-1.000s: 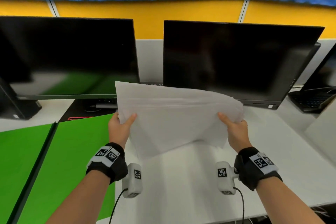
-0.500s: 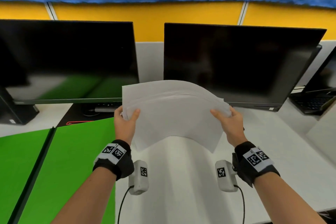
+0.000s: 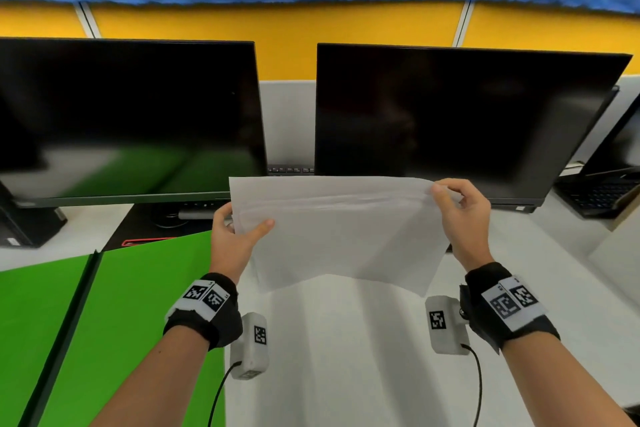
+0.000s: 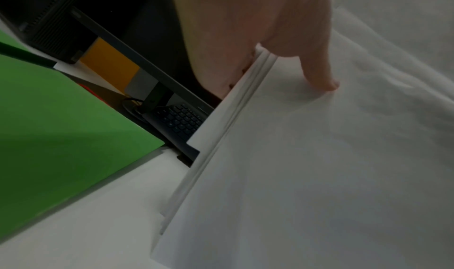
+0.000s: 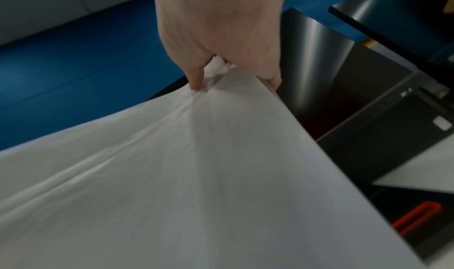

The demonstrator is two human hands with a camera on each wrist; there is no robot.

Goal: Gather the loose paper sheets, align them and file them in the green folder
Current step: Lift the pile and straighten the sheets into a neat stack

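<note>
A loose stack of white paper sheets (image 3: 341, 232) hangs in the air above the white desk, in front of the two monitors. My left hand (image 3: 235, 234) grips its left edge, thumb on the near face (image 4: 319, 73). My right hand (image 3: 460, 211) pinches the upper right corner, crumpling it a little (image 5: 216, 69). The sheet edges are staggered on the left (image 4: 221, 129) and the bottom edge is uneven. The green folder (image 3: 114, 315) lies open and flat on the desk at the left, below my left forearm.
Two dark monitors (image 3: 128, 114) (image 3: 460, 121) stand close behind the papers. A keyboard (image 4: 180, 120) lies under the left monitor. A laptop (image 3: 602, 184) sits at the far right. A black computer case (image 3: 24, 222) stands at far left. Bare white desk (image 3: 346, 357) lies beneath the papers.
Both hands lifted the papers and turned them more upright and square. The right hand shifted from the right side up to the top right corner; the sagging sheets have straightened.
</note>
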